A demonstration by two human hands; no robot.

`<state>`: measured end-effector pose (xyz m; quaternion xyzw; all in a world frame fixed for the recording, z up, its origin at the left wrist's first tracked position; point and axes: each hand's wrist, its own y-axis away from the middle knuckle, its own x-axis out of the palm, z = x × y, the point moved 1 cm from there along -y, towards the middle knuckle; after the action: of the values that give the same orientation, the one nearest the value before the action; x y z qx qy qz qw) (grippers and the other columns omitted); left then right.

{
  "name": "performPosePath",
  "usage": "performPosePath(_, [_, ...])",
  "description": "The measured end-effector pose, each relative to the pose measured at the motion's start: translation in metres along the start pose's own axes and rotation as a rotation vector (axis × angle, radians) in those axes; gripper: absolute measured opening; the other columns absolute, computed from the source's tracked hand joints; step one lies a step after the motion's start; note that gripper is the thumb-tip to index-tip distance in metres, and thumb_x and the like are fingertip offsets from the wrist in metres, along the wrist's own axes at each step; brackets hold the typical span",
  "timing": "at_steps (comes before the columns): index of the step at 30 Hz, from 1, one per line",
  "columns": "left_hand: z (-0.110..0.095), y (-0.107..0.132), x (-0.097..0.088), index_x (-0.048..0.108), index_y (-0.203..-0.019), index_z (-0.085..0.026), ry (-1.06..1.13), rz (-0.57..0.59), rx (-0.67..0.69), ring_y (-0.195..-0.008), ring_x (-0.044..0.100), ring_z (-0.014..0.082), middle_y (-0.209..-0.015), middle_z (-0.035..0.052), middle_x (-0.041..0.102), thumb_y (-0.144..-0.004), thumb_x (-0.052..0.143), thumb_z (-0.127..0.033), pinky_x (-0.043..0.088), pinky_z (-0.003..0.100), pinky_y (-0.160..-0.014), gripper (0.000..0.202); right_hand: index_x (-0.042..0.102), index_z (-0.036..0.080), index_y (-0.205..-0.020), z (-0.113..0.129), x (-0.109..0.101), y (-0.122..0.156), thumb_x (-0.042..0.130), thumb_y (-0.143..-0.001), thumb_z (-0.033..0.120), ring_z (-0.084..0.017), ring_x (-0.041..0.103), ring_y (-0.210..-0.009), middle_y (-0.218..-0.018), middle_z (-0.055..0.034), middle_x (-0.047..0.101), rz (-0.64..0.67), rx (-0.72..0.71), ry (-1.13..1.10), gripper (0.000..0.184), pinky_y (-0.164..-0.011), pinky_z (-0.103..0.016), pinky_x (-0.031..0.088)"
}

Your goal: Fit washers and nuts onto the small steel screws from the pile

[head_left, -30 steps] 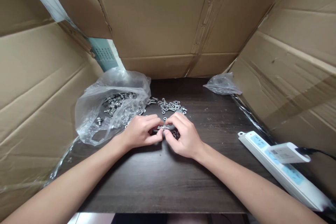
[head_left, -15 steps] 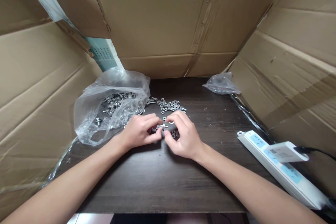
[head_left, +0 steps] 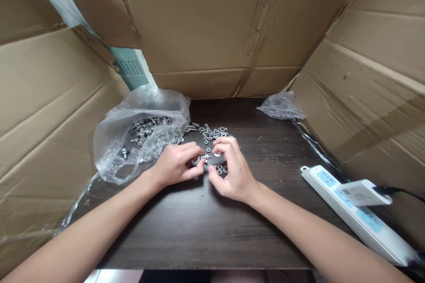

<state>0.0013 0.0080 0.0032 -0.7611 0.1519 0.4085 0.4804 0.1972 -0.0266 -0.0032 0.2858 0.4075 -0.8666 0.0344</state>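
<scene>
Bolt (head_left: 208,157), one, is held above the middle of the dark tabletop (head_left: 199,225), its shank pointing right, with one wider metal piece around it; nut or washer cannot be told. Left hand (head_left: 177,163) has thumb and forefinger pinched on the bolt's left end. Right hand (head_left: 232,170) is curved around the free end, thumb and forefinger well apart, no contact with the bolt visible. Three small rings (head_left: 219,167) lie beside the right thumb; one nut (head_left: 208,150) lies just beyond the bolt. Farther back is one heap of loose fasteners (head_left: 219,133), nuts, washers and bolts overlapping too closely for a count. Plastic bags number two: one large open bag (head_left: 108,137) at left, containing many fasteners (head_left: 151,128) plus one bolt assembly (head_left: 125,153) apart from them, and one small bag (head_left: 281,107) at back right. At right: one power strip (head_left: 381,241), one white adapter (head_left: 363,193) and one black cable (head_left: 403,191). Cardboard (head_left: 199,22) stands on three sides.
</scene>
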Motion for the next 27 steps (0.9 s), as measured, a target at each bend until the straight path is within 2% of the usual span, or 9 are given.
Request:
performPosePath(5, [-0.001,-0.0003,-0.0003,0.065,-0.091,-0.016,-0.001,0.004,0.01,-0.054,0.052,0.0085,-0.068,-0.0024,0.062,-0.095,0.055,-0.025,0.039,0.021,-0.05,0.014,0.055,0.02,-0.102,-0.0026,-0.0005,-0.0008,0.054,-0.092,0.019,-0.025,0.06,-0.101,-0.112,-0.0121,0.055,0.059,0.069,0.017,0.01,-0.089,-0.045,0.054])
performPosePath(8, [-0.0017,-0.0004,-0.0007,0.066,-0.093,-0.016,0.006,0.013,0.012,-0.054,0.053,0.0086,-0.069,-0.0021,0.062,-0.095,0.055,-0.024,0.039,0.021,-0.051,0.014,0.057,0.02,-0.098,-0.0047,0.0008,-0.0005,0.053,-0.094,0.019,-0.025,0.061,-0.101,-0.111,-0.0119,0.056,0.079,0.064,0.017,0.006,-0.088,-0.043,0.055])
performPosePath(11, [-0.0023,-0.0006,-0.0005,0.065,-0.095,-0.016,0.007,0.014,0.018,-0.054,0.053,0.0086,-0.07,-0.002,0.062,-0.095,0.055,-0.024,0.039,0.02,-0.05,0.013,0.058,0.02,-0.096,-0.0057,0.0018,-0.0003,0.053,-0.094,0.018,-0.025,0.06,-0.104,-0.109,-0.0119,0.058,0.095,0.048,0.005,0.006,-0.088,-0.042,0.054])
performPosePath(16, [-0.0028,-0.0004,0.0008,0.064,-0.096,-0.015,0.024,0.021,0.015,-0.056,0.056,0.0088,-0.073,-0.0011,0.062,-0.096,0.053,-0.023,0.043,0.02,-0.052,0.013,0.057,0.02,-0.087,-0.0055,0.0004,-0.0014,0.044,-0.101,0.021,-0.023,0.059,-0.094,-0.099,-0.0095,0.06,0.121,0.075,0.007,0.02,-0.085,-0.041,0.051])
performPosePath(20, [-0.0026,-0.0001,0.001,0.063,-0.1,-0.016,0.022,0.018,0.0,-0.056,0.057,0.0091,-0.075,-0.0008,0.063,-0.097,0.052,-0.023,0.043,0.02,-0.052,0.014,0.056,0.021,-0.098,-0.0044,-0.0008,-0.002,0.052,-0.094,0.02,-0.024,0.059,-0.099,-0.103,-0.01,0.06,0.1,0.073,-0.042,0.006,-0.086,-0.041,0.052])
performPosePath(23, [-0.0039,-0.0007,0.0007,0.062,-0.102,-0.016,0.021,0.035,0.012,-0.056,0.057,0.0091,-0.076,-0.0004,0.064,-0.097,0.052,-0.023,0.043,0.021,-0.051,0.014,0.055,0.021,-0.094,-0.0045,-0.0001,-0.0018,0.052,-0.092,0.018,-0.024,0.059,-0.097,-0.101,-0.0096,0.06,0.102,0.053,-0.048,0.005,-0.084,-0.04,0.052])
performPosePath(27, [-0.0068,-0.002,0.0004,0.062,-0.103,-0.016,0.004,0.044,0.04,-0.058,0.059,0.01,-0.077,-0.0002,0.065,-0.098,0.051,-0.022,0.043,0.022,-0.052,0.013,0.055,0.021,-0.082,-0.0044,-0.0003,-0.0017,0.045,-0.1,0.02,-0.021,0.058,-0.09,-0.094,-0.008,0.06,0.112,0.05,-0.017,0.021,-0.082,-0.039,0.05])
